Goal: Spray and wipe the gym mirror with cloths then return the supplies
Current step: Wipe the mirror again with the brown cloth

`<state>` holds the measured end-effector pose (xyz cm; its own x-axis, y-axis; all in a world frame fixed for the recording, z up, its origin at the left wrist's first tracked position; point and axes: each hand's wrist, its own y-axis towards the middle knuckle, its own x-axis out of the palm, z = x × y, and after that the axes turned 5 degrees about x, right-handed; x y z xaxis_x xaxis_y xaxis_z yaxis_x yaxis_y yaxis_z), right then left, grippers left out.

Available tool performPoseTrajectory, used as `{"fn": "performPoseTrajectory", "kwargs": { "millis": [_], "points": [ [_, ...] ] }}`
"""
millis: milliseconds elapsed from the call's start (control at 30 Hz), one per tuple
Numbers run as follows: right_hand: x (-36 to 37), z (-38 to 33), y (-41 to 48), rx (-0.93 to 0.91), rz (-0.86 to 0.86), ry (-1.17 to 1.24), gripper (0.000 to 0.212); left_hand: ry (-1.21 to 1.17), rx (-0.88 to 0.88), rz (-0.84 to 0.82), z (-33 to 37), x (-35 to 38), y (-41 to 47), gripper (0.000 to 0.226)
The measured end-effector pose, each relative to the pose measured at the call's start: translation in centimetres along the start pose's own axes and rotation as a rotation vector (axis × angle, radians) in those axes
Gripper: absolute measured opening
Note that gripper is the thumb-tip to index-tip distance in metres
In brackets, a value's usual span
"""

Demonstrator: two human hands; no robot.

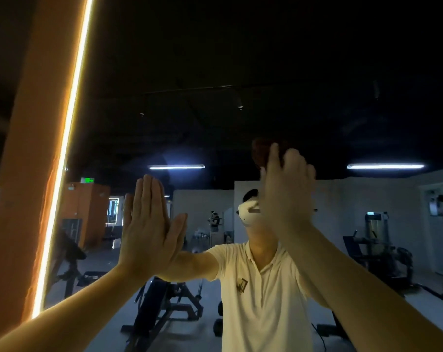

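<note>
**Cloth held high on the mirror**

The left grip (149, 229) is fully open and holds nothing: its fingers are straight and together, palm flat against the mirror (215, 72), meeting its own reflection. The right grip (284, 189) is raised higher, fingers curled round a dark reddish cloth (261, 151) held up at the glass. A glowing light strip (70, 123) edges the mirror on the left, beside an orange pillar (30, 148). Gym machines show in the reflection.
</note>
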<state>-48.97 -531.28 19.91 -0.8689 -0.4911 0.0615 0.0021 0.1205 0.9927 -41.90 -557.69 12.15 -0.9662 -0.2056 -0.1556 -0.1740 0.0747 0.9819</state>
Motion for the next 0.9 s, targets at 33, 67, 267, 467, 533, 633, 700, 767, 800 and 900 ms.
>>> {"fn": "performPoseTrajectory", "kwargs": {
  "millis": [33,67,267,467,533,633,700,767,800,900],
  "points": [
    [0.6,-2.0,0.6,-0.024,-0.008,0.014,0.057,-0.007,0.014,-0.005,-0.2,0.0,-0.1,0.088],
    [1.3,-4.2,1.3,-0.051,-0.011,0.024,0.058,-0.008,0.026,-0.005,-0.3,0.0,-0.1,0.088],
    [3.4,-16.1,3.6,-0.254,-0.020,0.146,0.047,-0.010,0.044,-0.012,-0.7,0.4,-0.2,0.089],
    [2.7,-10.2,3.3,-0.368,-0.056,0.076,0.051,-0.037,0.045,-0.004,-0.3,-0.1,-0.4,0.090],
    [1.6,-5.0,2.4,-0.275,-0.006,0.014,0.053,-0.033,0.048,0.002,-0.2,-0.2,-0.4,0.090],
    [-0.7,2.1,1.2,-0.078,0.029,-0.045,0.053,-0.048,0.043,0.011,-0.2,-0.3,-0.3,0.090],
    [-1.5,3.8,1.2,0.023,0.029,-0.084,0.053,-0.062,0.047,0.009,-0.1,-0.4,-0.3,0.091],
    [-0.7,2.6,1.6,0.115,0.052,-0.083,0.053,-0.065,0.051,0.010,-0.1,-0.4,-0.3,0.090],
    [-0.1,1.1,2.1,0.152,0.064,-0.061,0.053,-0.068,0.055,0.011,-0.1,-0.4,-0.3,0.089],
    [1.8,-5.2,3.9,0.110,0.076,-0.016,0.053,-0.083,0.079,0.010,-0.2,-0.4,-0.3,0.090]
  ]
}}
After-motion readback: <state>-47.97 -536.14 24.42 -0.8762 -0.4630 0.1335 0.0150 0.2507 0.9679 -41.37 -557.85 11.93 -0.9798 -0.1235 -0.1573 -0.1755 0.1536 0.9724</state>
